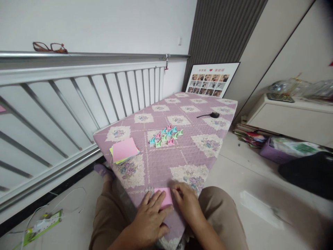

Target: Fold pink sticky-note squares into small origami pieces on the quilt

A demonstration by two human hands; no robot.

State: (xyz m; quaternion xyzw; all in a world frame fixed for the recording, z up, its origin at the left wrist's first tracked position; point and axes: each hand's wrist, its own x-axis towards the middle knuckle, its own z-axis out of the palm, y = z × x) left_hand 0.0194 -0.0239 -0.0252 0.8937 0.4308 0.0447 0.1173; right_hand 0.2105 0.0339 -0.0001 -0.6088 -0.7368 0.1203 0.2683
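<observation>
- The pink sheet of paper (167, 197) was lying flat on the purple tablecloth (160, 170), at the near end of it, close to the person's body.
- The left hand (153, 216) was placed on this sheet from its left side. Its fingers were stretched out and a little spread, the fingertips resting on the paper, and the thumb stood apart from them.
- The right hand (187, 201) was at the right edge of the same sheet, with the fingers bent inward and narrow. It was somewhat blurred, so I could not tell if the fingertips were pinching the paper or only touching beside it.
- Farther forward, near the middle of the cloth, small folded paper pieces (164, 138) in pink, blue and green stood together in a close group.
- To the left of this group, near the cloth's left edge, there was a stack of coloured paper (125, 150), with a pink sheet on top.
- A small black object (214, 114) with a thin tail lay toward the far right part of the cloth.
- Behind, a pair of glasses (58, 48) rested on the pipe (109, 55) above the white radiator (85, 74).
</observation>
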